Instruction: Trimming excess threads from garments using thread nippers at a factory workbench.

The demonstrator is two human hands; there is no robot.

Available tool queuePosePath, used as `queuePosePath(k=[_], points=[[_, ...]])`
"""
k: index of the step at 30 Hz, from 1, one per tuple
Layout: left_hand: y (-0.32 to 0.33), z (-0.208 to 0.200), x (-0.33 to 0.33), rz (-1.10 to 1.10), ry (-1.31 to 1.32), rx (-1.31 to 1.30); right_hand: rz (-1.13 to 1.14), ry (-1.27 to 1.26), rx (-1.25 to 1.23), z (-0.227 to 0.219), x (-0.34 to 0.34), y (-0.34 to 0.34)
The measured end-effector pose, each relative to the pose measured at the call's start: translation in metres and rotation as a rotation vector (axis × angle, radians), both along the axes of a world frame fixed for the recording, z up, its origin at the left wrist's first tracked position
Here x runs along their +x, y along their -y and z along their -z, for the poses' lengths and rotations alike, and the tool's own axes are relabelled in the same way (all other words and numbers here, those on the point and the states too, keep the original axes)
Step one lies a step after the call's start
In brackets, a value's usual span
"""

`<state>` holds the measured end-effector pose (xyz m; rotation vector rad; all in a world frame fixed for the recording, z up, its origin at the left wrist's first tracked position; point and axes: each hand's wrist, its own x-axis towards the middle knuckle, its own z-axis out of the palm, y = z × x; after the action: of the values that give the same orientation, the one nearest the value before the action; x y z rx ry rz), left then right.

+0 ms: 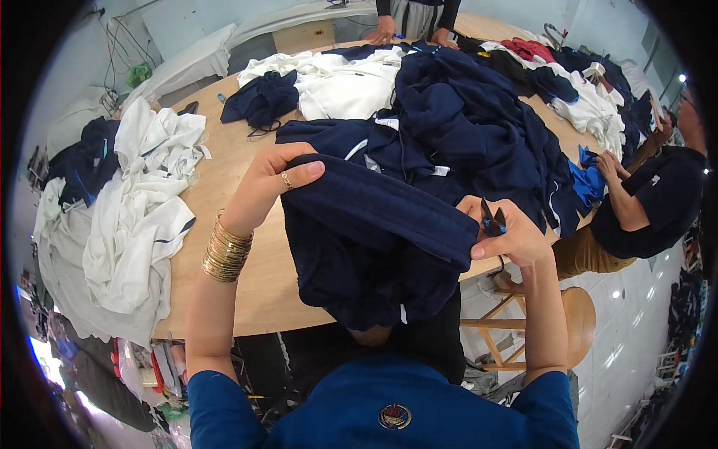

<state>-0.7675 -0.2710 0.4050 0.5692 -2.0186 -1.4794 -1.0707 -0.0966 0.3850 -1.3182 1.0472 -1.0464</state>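
Note:
A navy garment [374,262] with a wide stitched waistband hangs stretched between my hands, over the near table edge and my lap. My left hand [280,179], below a wrist with several gold bangles, pinches the band's left end between thumb and fingers. At the band's right end, my right hand [508,232] grips the cloth with its thumb in front. A small dark tool, seemingly thread snips [493,218], also sits in my right hand, its tips pointing up past the fingers. A small white tag [403,313] shows at the garment's lower edge.
Navy garments [471,112] are heaped across the wooden table [247,299], with white garments [348,82] behind and more white cloth [134,232] at left. One person's hands [385,31] rest at the far edge. Another person [643,194] handles blue cloth [587,183] near a wooden stool [580,325].

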Motion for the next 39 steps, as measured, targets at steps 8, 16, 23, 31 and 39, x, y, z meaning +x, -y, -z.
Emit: queuePosePath(k=[8, 16, 23, 31, 39], points=[[-0.038, -0.008, -0.022, -0.266, -0.067, -0.359, 0.222, -0.345, -0.239, -0.061, -0.041, 0.001], [-0.042, 0.0, -0.047, -0.331, 0.057, -0.492, 0.668, -0.533, -0.282, -0.085, -0.033, -0.003], [-0.062, 0.013, -0.083, -0.264, 0.183, -0.626, 0.458, 0.08, -0.145, 0.048, 0.069, 0.002], [-0.059, 0.008, -0.068, -0.412, 0.106, -0.568, 0.536, -0.152, -0.051, 0.077, 0.088, -0.007], [-0.047, 0.027, -0.04, 0.037, 0.016, -0.184, 0.614, 0.067, -0.094, -0.003, -0.004, -0.016]])
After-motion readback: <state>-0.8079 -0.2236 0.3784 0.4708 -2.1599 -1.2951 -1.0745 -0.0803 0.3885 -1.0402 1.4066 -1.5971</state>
